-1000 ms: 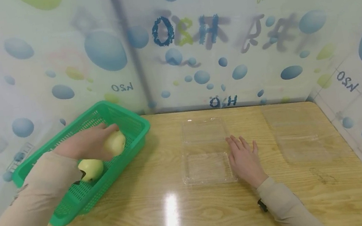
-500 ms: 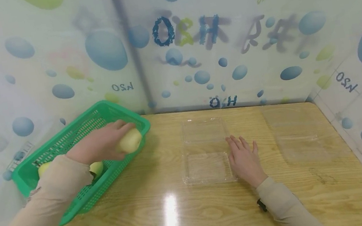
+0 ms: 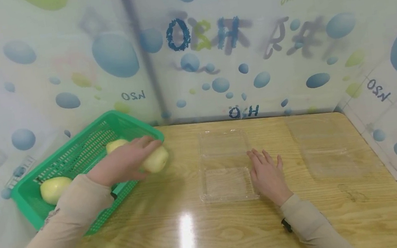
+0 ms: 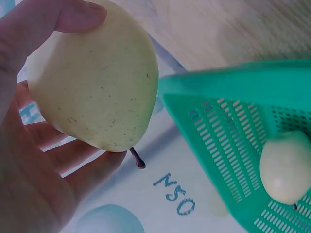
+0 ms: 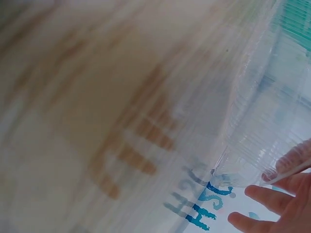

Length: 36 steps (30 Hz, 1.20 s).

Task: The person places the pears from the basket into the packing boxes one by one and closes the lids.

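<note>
Pear, clamped in the left hand, hangs at the three-o'clock side of the basket; whether the right hand pinches the tray it touches is unclear. A gentle, level carry should spare bruises.

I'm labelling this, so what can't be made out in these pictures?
Head view: the left sleeve hides part of the green basket and whatever lies there.
Head view: the left hand covers part of the held fruit.
Left wrist view: the right edge cuts off the basket.
Right wrist view: the right edge crops the right hand and clear container.
</note>
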Each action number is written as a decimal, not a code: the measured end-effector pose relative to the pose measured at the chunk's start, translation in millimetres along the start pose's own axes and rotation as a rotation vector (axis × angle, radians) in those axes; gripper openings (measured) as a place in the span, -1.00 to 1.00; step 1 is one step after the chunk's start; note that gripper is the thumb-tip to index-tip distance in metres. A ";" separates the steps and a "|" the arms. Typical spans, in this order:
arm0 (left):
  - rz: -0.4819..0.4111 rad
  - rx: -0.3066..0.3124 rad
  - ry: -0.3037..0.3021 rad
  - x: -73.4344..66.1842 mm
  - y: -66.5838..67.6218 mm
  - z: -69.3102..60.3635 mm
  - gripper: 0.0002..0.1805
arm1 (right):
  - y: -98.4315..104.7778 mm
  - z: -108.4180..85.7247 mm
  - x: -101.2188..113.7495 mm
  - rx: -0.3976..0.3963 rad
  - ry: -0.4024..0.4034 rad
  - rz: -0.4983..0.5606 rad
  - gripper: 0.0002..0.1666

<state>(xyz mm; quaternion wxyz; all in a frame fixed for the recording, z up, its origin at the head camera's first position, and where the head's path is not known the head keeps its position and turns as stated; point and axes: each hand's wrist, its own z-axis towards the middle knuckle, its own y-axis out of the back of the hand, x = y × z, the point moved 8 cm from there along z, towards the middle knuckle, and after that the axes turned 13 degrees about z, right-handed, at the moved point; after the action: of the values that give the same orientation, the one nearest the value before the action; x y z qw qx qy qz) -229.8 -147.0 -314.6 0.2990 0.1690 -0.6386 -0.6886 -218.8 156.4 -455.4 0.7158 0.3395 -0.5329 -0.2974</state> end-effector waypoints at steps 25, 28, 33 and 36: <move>0.007 -0.052 -0.167 -59.5 -33.6 33.9 -0.09 | 0.1 0.4 -2.6 -0.007 -0.006 0.011 -0.42; 0.003 -0.014 -0.177 -67.3 -40.2 41.5 -0.06 | 0.1 0.3 -3.0 -0.011 -0.003 0.027 -0.41; 0.033 0.010 -0.217 -80.5 -49.4 53.5 -0.04 | 0.1 1.1 -3.5 -0.011 -0.003 0.046 -0.41; 0.046 0.004 -0.242 -87.3 -53.5 59.5 -0.05 | 0.9 1.3 -2.4 -0.017 0.002 0.048 -0.41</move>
<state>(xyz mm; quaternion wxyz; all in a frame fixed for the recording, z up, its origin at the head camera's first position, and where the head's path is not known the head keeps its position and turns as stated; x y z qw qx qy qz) -210.2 -45.6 -372.5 0.2352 0.0709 -0.6752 -0.6955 -220.6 158.6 -455.7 0.7262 0.3207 -0.5376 -0.2841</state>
